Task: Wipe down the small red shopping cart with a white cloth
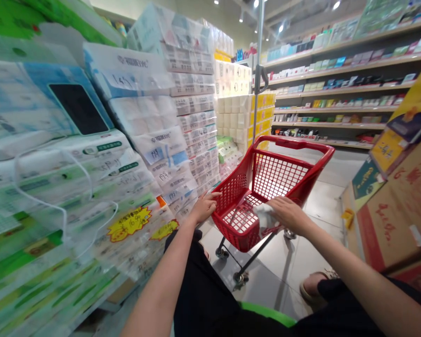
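Observation:
A red plastic shopping cart (280, 164) with a grid basket stands before me on wheeled metal legs. My left hand (205, 207) is at the near left corner of its rim, fingers bent over the edge. A crumpled white cloth (264, 214) lies under my right hand (284, 213), pressed to the near right part of the rim. The right fingers are together over the cloth and partly hide it. The basket's visible floor shows bare red grid.
Wrapped tissue packs (154, 135) are stacked high at left, with a phone (79, 108), a white cable (66, 220) and yellow price signs (129, 224). Cardboard boxes (396, 206) stand at right. Stocked shelves (337, 93) and a metal pole (257, 93) are behind the cart.

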Demonstrator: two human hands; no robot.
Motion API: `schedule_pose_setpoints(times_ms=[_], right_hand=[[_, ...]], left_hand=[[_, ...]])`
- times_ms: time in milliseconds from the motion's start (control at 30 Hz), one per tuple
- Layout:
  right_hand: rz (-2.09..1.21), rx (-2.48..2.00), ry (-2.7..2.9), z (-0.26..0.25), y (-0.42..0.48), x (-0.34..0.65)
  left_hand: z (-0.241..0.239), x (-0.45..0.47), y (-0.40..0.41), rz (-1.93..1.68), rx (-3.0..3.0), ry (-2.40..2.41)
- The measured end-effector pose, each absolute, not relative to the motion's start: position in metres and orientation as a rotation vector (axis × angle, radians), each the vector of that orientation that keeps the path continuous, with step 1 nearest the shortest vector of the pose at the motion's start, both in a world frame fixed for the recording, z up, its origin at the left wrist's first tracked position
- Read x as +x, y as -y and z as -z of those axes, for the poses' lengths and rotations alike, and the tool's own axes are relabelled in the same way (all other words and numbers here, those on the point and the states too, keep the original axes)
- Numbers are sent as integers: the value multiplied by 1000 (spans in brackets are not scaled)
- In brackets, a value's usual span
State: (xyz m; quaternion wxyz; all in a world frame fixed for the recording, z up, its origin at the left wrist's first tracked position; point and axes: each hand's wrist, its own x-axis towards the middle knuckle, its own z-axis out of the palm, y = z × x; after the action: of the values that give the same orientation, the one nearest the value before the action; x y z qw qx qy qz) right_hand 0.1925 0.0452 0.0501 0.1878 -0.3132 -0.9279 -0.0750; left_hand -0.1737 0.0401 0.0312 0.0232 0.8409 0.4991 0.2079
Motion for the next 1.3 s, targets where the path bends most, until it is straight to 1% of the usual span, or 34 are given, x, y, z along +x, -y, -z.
schedule_pose_setpoints(times_ms=[133, 267, 367, 467, 533, 600, 700, 800, 867, 967, 1167, 1233, 1300], right_hand=[[434, -1136, 2469, -51, -87, 260], [568, -1273, 2336, -46, -95, 283], [562, -1345, 2214, -36, -84, 269], [535, -1351, 2146, -27, -69, 247], [512, -1323, 2141, -23, -58, 230], [483, -1279, 2160, -21, -44, 210], [432, -1187, 2223, -18, -20, 177], [382, -1106, 2309, -16, -3, 153], [366, -1044, 2392, -18, -3, 154], [408, -1027, 2465, -27, -25, 185], [594, -1292, 2263, -49, -89, 289], [628, -1361, 2195, -50, -98, 300], [633, -1418, 2121, -45, -95, 291]], left_hand=[[-31, -167, -44, -620, 2599, -1572], [-29, -160, -48, -632, 2613, -1595], [-30, -146, -43, -657, 2621, -1657], [-29, -112, -24, -723, 2584, -1761], [-27, -81, -6, -728, 2582, -1691], [-24, -51, 12, -686, 2561, -1665], [-21, -27, 26, -550, 2497, -1795], [-22, -31, 26, -388, 2531, -1811], [-24, -40, 25, -356, 2576, -1788], [-26, -52, 26, -394, 2615, -1764], [-23, -60, 31, -435, 2649, -1765], [-22, -60, 31, -455, 2651, -1779], [-22, -59, 30, -469, 2648, -1801]])
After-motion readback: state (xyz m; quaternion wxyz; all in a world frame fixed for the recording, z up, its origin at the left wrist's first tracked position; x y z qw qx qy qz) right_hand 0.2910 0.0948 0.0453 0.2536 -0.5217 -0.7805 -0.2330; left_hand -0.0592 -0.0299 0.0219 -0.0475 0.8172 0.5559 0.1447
